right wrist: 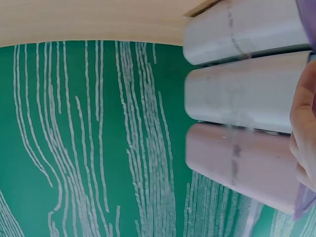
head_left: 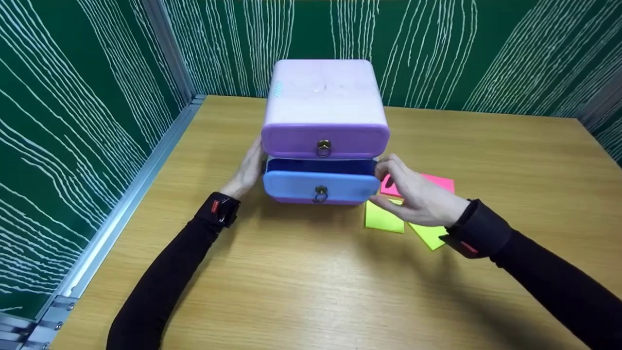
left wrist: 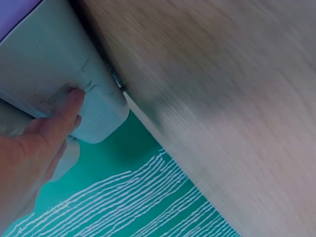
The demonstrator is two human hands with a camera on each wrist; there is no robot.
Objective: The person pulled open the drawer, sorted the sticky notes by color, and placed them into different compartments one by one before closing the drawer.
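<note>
A small drawer cabinet (head_left: 323,92) with a whitish top stands on the wooden table, its top drawer (head_left: 291,141) purple-fronted and closed. Below it, the blue drawer (head_left: 291,184) is pulled partly out, showing a dark gap above its front. My left hand (head_left: 249,167) rests along the cabinet's left side; in the left wrist view a straight index finger (left wrist: 74,101) touches the side wall. At the right end of the blue drawer my right hand (head_left: 413,192) pinches its front, thumb at the front corner and fingers curled around the edge. The right wrist view shows that hand partly cut off.
Pink sticky notes (head_left: 440,182) and yellow-green sticky notes (head_left: 384,217) lie on the table (head_left: 291,282) beside and under my right hand. Green walls (head_left: 413,53) with white wavy lines enclose the back and sides. A metal rail (head_left: 131,184) runs along the left table edge.
</note>
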